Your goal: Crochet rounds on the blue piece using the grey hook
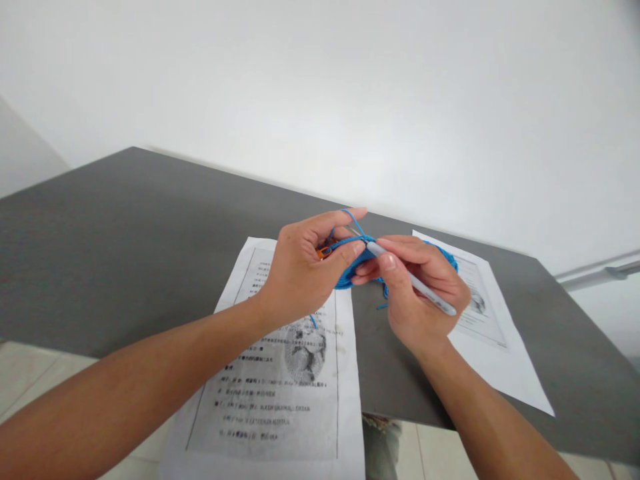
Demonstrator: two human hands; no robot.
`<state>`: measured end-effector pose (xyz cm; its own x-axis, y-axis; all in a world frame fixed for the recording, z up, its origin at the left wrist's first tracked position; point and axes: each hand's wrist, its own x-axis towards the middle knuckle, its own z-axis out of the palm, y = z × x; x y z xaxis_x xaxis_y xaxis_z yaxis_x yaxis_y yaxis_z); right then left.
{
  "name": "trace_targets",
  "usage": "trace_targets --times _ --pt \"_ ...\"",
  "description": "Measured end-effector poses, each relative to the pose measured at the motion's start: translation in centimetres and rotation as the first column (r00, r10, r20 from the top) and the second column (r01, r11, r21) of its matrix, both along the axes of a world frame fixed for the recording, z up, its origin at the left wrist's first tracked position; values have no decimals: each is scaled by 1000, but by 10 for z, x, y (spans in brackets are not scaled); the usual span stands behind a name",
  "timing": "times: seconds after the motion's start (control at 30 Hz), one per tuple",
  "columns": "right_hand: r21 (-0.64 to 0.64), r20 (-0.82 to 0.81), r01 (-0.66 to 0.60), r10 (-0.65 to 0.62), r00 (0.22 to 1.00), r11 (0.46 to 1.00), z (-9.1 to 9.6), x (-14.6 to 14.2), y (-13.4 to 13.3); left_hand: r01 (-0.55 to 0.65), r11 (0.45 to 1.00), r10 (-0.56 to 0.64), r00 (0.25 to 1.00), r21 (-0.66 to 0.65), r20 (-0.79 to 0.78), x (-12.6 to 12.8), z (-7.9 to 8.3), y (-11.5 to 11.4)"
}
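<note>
Both hands meet above the middle of the table. My left hand [310, 260] pinches a piece of blue crochet work [345, 279] between thumb and fingers, and a strand of blue yarn runs over its raised index finger. Close to the left palm, a small orange stitch marker [324, 253] shows at the edge of the crochet work. My right hand [425, 287] is closed round the grey handle of a crochet hook [433, 293], its tip end at the blue stitches. More blue yarn [445, 255] shows behind the right hand, partly hidden by it.
A printed sheet [280, 407] with text and a picture lies under my left arm and overhangs the table's front edge. Another printed sheet [510, 373] lies to the right. The dark grey table [125, 253] stands against a white wall [320, 100].
</note>
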<state>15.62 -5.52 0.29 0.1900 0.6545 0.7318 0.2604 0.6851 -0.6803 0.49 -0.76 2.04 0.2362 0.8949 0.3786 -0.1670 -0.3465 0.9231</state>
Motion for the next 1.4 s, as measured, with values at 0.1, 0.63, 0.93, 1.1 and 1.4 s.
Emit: trace_targets --times 0.1,0.63,0.93,1.1,1.4 --pt "-61 -76 -29 24 997 998 3 -1 0 -46 997 50 997 63 -63 -2 1 1" --pt "-9 85 -2 3 996 1000 2 8 -3 -4 998 1 999 -64 -32 -1 3 -2" --pt "129 305 104 -140 942 986 -3 11 -4 243 904 -112 929 -351 354 1 -2 3" --pt "418 577 175 -409 707 892 3 10 -12 340 839 -136 887 -424 441 -2 6 5" --pt "455 576 99 -378 725 885 4 22 -10 333 873 -163 888 -356 429 -8 10 5"
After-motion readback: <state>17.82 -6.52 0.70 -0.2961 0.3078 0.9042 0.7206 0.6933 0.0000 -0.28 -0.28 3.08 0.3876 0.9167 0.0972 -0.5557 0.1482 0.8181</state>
